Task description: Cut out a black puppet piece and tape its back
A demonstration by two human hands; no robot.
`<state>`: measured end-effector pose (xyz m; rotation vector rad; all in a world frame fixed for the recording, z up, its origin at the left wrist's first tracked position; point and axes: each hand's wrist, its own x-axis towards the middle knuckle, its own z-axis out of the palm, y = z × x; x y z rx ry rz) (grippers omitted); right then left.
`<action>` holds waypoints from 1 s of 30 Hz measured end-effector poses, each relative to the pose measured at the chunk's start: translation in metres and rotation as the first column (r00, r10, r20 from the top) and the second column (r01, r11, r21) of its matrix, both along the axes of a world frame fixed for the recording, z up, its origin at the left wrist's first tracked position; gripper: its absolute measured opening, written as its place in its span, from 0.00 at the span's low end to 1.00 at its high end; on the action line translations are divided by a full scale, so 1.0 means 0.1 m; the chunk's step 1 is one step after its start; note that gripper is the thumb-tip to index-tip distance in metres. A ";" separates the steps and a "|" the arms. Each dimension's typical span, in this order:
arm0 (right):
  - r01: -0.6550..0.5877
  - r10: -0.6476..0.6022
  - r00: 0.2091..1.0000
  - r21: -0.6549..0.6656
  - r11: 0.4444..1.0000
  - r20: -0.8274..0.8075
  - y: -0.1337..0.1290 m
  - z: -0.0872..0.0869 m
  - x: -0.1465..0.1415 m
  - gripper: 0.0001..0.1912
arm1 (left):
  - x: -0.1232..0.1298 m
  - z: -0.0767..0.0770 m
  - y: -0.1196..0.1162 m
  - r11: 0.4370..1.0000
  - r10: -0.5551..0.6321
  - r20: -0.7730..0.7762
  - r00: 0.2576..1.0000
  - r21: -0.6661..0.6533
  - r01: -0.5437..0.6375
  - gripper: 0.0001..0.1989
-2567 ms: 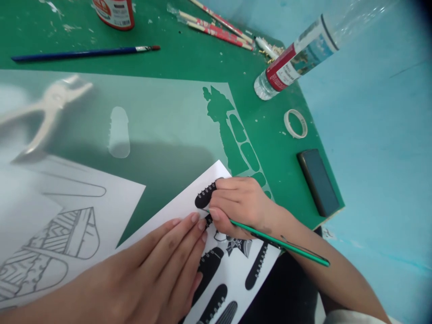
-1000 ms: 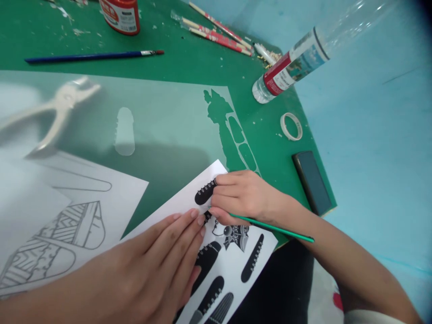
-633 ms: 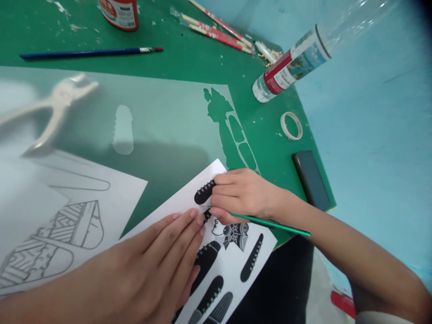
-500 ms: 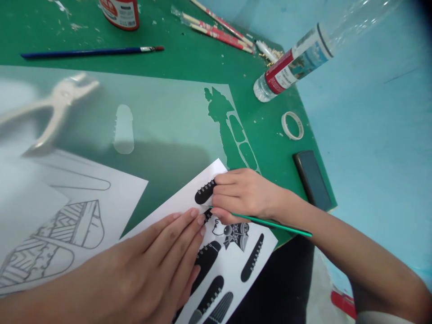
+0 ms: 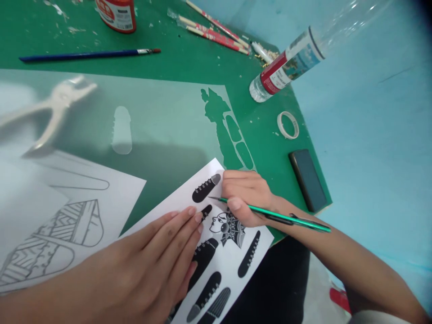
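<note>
On the near side, your flattened left hand [image 5: 145,265] is probably steadying the white printed paper [image 5: 230,266]; your right hand [image 5: 251,191] is gripping the slim green pen-like tool [image 5: 276,214] low for control.

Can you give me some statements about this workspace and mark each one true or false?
1. The right hand holds a thin green tool. True.
2. The left hand grips the pliers. False: the left hand lies flat on the printed sheet, apart from the pliers.
3. The white ring is around the bottle. False: the white ring lies on the table, apart from the bottle.
4. The brush has a blue handle. True.
5. The printed sheet is blank. False: it bears black shapes and a drawn face.
</note>
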<state>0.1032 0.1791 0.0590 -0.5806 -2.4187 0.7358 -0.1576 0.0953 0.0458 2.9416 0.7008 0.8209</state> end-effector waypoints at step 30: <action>0.337 -0.549 0.825 -0.666 0.666 -0.132 -0.14 0.16 -0.32 0.34 | -0.03 0.26 0.15 0.988 0.121 0.047 0.992 0.091 -0.125 0.10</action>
